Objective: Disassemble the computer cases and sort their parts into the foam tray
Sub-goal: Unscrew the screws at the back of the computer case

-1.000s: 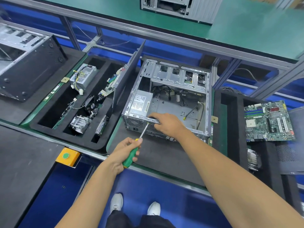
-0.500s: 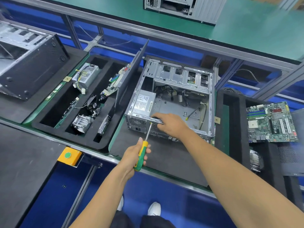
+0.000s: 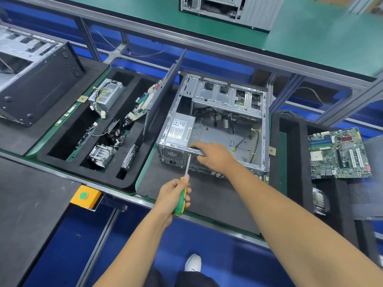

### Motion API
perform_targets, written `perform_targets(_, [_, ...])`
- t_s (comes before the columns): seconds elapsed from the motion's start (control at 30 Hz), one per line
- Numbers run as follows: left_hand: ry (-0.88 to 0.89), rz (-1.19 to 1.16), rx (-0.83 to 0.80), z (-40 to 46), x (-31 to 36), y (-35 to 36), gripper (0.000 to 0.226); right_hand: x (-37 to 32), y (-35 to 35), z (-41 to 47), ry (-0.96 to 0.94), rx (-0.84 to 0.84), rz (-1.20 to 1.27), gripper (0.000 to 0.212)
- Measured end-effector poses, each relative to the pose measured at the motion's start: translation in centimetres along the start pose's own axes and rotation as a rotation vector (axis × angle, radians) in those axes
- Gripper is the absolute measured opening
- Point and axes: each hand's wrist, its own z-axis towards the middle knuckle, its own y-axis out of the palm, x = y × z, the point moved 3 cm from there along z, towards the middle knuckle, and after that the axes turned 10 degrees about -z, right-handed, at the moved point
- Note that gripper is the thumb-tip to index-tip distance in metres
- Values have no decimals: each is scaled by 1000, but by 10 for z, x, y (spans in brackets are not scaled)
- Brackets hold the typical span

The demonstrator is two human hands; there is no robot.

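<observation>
Since a second ago the left hand (image 3: 173, 195) has pulled back toward the near edge of the conveyor belt (image 3: 209, 199), regripping the screwdriver (image 3: 182, 193) so its fingers now wrap fully round the green-and-yellow handle; the shaft tip meets the rear panel of the open computer case (image 3: 219, 123), just below its upper rim.

At the far left edge of the line, a second, dark computer case (image 3: 39, 85) lies on its side on a black mat. Beside it the black foam tray (image 3: 83, 162) holds sorted parts in long slots: a power supply (image 3: 106, 94) with its wire bundle at the far end, a heatsink (image 3: 101, 155) near the front edge, a circuit board (image 3: 141, 106) standing in the next slot, and what appears to be a drive (image 3: 130, 157) on edge, though its outline is hard to read. A grey side panel (image 3: 163, 94) leans upright between the tray and the open case.

The open case sits at the middle of the belt, a silver power supply unit (image 3: 180, 129) still mounted in its near-left corner, loose cables at the back. The right hand (image 3: 215, 156) rests on the case's near rim, fingers curled over the metal edge beside the screwdriver tip.

At the right edge, a green motherboard (image 3: 337, 154) lies across another foam tray (image 3: 294, 162). An orange box with a green button (image 3: 84, 196) is fixed to the front rail.
</observation>
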Motion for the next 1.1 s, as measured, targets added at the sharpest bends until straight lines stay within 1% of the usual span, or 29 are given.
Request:
perform_targets(0.1, [-23, 6, 11, 1, 5, -4, 53, 0, 1, -1, -5, 1, -11, 49])
perform_targets(0.23, [-105, 3, -28, 2, 7, -2, 57, -1, 0, -1, 1, -5, -19, 48])
perform_targets(0.33, [-128, 21, -28, 2, 9, -2, 57, -1, 0, -1, 3, -5, -16, 49])
perform_targets(0.4, [-109, 27, 5, 2, 9, -1, 58, -1, -1, -1, 7, 0, -9, 49])
perform_targets(0.5, [-18, 78, 49, 4, 7, -3, 54, -2, -1, -1, 9, -7, -7, 49])
perform_targets(0.6, [38, 34, 78, 6, 7, -7, 52, -2, -2, -2, 12, -14, -7, 49])
perform_targets(0.67, [41, -5, 62, 7, 9, -10, 53, -1, -2, -2, 13, -12, -9, 49])
perform_targets(0.77, [18, 95, -30, 4, 9, -12, 52, -3, -2, -2, 18, -9, -7, 48])
perform_targets(0.83, [6, 132, -60, 3, 9, -12, 51, -3, -2, -2, 20, -8, -7, 48])
perform_targets(1.0, [5, 158, -29, 6, 16, -17, 52, -3, -2, -3, 16, 0, -3, 48])
perform_targets(1.1, [-3, 99, 3, 6, 14, -14, 52, -3, -2, -2, 15, -5, -12, 48])
